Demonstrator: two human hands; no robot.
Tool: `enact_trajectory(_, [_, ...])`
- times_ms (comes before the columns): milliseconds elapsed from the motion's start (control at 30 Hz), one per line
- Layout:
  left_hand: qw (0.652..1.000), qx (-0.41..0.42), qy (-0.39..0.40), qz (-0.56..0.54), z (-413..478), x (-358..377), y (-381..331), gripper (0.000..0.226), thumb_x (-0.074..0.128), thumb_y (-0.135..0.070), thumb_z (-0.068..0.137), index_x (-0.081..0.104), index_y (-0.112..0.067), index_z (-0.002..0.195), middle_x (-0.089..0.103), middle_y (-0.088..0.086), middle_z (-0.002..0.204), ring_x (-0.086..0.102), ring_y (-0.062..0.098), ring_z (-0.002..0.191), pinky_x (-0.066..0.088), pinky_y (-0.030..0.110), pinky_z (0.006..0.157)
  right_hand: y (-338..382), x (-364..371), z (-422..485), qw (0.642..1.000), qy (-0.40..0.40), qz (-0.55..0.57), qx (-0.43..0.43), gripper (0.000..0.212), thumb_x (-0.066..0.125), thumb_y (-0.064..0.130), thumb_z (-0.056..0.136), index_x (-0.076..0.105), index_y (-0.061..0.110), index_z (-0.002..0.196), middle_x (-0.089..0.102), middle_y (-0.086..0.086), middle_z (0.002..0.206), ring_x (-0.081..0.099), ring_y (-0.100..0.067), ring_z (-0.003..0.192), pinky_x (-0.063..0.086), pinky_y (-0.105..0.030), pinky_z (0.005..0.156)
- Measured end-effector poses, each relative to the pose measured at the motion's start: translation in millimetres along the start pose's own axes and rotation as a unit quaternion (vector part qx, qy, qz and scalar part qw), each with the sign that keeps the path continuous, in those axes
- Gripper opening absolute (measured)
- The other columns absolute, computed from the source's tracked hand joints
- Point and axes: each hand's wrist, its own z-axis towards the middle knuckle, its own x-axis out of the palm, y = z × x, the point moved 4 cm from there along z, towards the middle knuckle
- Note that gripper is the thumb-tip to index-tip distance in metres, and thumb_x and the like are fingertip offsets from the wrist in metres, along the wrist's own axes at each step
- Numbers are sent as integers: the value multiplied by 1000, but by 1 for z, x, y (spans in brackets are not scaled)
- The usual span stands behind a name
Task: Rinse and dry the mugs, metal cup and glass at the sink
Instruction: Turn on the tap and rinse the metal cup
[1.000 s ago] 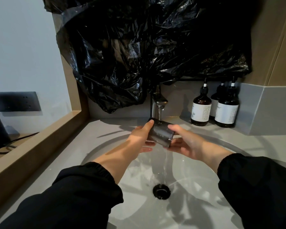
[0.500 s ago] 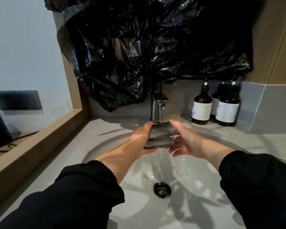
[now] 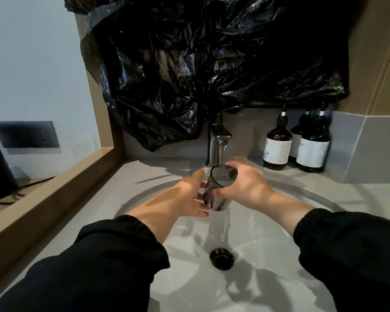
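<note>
Right hand (image 3: 245, 188) grip is closed round the metal cup (image 3: 218, 197), fingers wrapped near the rim. Left hand (image 3: 189, 199) has straight fingers, only steadying the cup's left wall. The cup sits roughly upright between both hands, mouth up under the tap (image 3: 216, 143) so the water stream (image 3: 221, 156) runs in: rinse step, I'd say. Sink basin (image 3: 279, 244) and drain (image 3: 221, 258) catch spill; bottles (image 3: 277, 149) stand well apart on the bench (image 3: 358, 190).

2 arms reach fwd and converge at centre, forearms bare. R hand (image 3: 245, 188) wraps the cup (image 3: 216, 199) from the right, thumb on near side, fingers curled round far side. L hand (image 3: 187, 197) is flat, fingers straight, tips touching cup's lower left.
</note>
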Motion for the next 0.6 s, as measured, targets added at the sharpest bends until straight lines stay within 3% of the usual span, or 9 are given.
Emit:
enact_trajectory(167, [998, 1, 7, 70, -3, -4, -2, 53, 46, -61, 90, 57, -13, 111, 65, 15, 113, 67, 35, 95, 53, 41, 79, 1, 4, 1, 1000, 1, -19, 9, 88, 85, 40, 63, 45, 18, 138, 61, 1, 123, 57, -15, 111, 45, -25, 95])
enact_trajectory(367, [997, -4, -20, 71, -3, -10, -2, 40, 44, -49, 97, 57, -12, 102, 63, 17, 108, 65, 31, 81, 52, 36, 67, 2, 8, 0, 999, 9, 22, 31, 73, 83, 45, 66, 55, 18, 128, 61, 6, 102, 57, -12, 98, 43, -20, 82])
enact_trajectory(467, [996, 7, -45, 83, -4, -14, -4, 34, 44, -44, 99, 57, -13, 96, 62, 14, 99, 64, 27, 77, 51, 34, 65, -4, 8, 5, 995, 3, 78, 60, 44, 82, 44, 67, 65, 24, 102, 65, 10, 88, 64, -14, 96, 44, -21, 77])
enact_trajectory(533, [994, 15, -43, 97, -7, -12, -5, 32, 46, -44, 98, 58, -14, 97, 62, 10, 94, 65, 24, 76, 51, 32, 65, -10, 9, 8, 990, 0, 111, 92, 57, 80, 52, 63, 65, 18, 106, 65, 5, 93, 62, -17, 94, 45, -25, 76])
enact_trajectory(600, [992, 28, -38, 114, -8, -9, -6, 29, 45, -40, 99, 59, -14, 94, 63, 8, 92, 66, 24, 81, 53, 32, 70, -18, 8, 10, 981, -3, 142, 132, 76, 75, 64, 59, 64, 7, 108, 62, -2, 88, 59, -19, 78, 46, -28, 67])
